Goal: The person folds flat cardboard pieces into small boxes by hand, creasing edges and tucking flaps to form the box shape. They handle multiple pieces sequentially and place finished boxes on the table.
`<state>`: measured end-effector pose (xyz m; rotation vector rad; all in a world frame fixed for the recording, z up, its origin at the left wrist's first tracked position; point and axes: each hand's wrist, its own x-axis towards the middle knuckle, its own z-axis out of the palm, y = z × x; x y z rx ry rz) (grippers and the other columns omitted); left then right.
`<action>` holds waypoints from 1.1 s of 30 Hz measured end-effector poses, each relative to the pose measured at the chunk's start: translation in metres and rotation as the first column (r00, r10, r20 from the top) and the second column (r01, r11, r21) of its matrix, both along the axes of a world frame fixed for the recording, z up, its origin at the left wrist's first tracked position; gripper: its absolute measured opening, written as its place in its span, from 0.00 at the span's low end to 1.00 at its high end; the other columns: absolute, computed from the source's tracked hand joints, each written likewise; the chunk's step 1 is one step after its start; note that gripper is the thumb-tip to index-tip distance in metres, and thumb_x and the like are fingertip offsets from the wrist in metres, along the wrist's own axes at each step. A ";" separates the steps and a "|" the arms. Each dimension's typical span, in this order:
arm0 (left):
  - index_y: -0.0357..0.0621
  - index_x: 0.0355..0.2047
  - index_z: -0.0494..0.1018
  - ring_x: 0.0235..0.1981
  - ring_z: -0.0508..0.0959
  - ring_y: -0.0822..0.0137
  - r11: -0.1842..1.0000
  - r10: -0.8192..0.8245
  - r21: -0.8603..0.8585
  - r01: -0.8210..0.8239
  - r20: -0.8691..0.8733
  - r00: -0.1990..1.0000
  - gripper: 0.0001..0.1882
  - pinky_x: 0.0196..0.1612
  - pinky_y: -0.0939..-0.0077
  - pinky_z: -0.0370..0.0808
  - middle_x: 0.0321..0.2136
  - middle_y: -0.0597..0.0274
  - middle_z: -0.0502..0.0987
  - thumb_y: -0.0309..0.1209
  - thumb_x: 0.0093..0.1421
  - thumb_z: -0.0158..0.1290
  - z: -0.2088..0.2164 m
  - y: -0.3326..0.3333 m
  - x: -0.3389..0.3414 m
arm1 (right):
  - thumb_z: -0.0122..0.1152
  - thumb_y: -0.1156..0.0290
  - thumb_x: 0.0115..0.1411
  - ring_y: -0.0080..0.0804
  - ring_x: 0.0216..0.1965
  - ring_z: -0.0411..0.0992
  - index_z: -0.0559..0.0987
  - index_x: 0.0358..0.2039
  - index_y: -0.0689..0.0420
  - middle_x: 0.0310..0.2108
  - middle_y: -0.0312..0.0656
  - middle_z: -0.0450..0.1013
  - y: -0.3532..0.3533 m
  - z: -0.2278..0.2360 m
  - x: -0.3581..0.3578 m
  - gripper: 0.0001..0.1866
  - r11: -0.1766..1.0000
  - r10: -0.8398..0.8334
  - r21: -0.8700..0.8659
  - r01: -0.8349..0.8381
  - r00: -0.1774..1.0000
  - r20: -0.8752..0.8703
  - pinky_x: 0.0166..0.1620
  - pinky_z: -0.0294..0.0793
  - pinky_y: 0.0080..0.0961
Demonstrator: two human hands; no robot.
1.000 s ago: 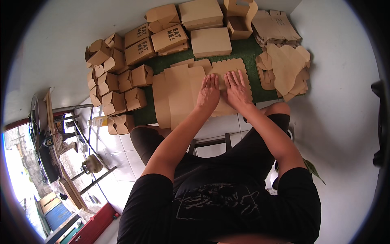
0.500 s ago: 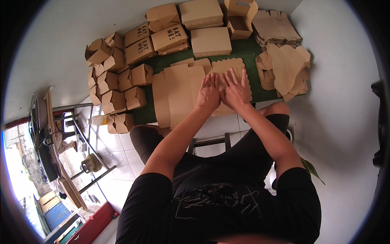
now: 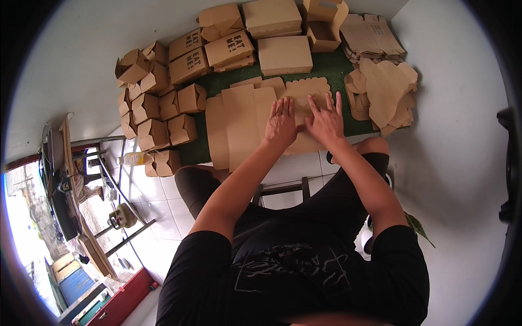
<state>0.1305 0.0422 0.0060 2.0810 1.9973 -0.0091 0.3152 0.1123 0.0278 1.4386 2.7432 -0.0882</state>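
Note:
A flat, unfolded brown cardboard box blank (image 3: 240, 122) lies on the green table covering in front of me, its scalloped edge at the right. My left hand (image 3: 280, 124) rests palm down on the middle of the blank, fingers stretched out. Just to its right, my right hand (image 3: 325, 124) presses flat on the scalloped panel with its fingers spread. The thumbs are near each other, and neither hand holds anything. Part of the blank under my palms is hidden.
Small folded boxes (image 3: 154, 134) crowd the left; larger closed boxes (image 3: 285, 55) stand at the back beside an open box (image 3: 324, 38). Flat blanks are stacked (image 3: 372, 33) at the far right, with loose cardboard pieces (image 3: 389, 89) nearer. A bottle (image 3: 132, 158) is at the left edge.
My right hand has slid a little to the right, its fingers spreading wider and opening a gap from the left hand. The left hand stays nearly in place on the blank.

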 end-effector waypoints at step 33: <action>0.52 0.69 0.75 0.58 0.84 0.57 0.963 -0.205 0.196 0.187 0.079 0.975 0.35 0.55 0.49 0.81 0.49 0.61 0.80 0.36 0.63 0.74 0.034 0.005 0.025 | 0.80 0.56 0.68 0.55 0.75 0.63 0.82 0.72 0.36 0.71 0.34 0.72 0.058 -0.013 0.023 0.33 0.995 -0.068 -0.092 0.050 0.975 -0.210 0.78 0.50 0.90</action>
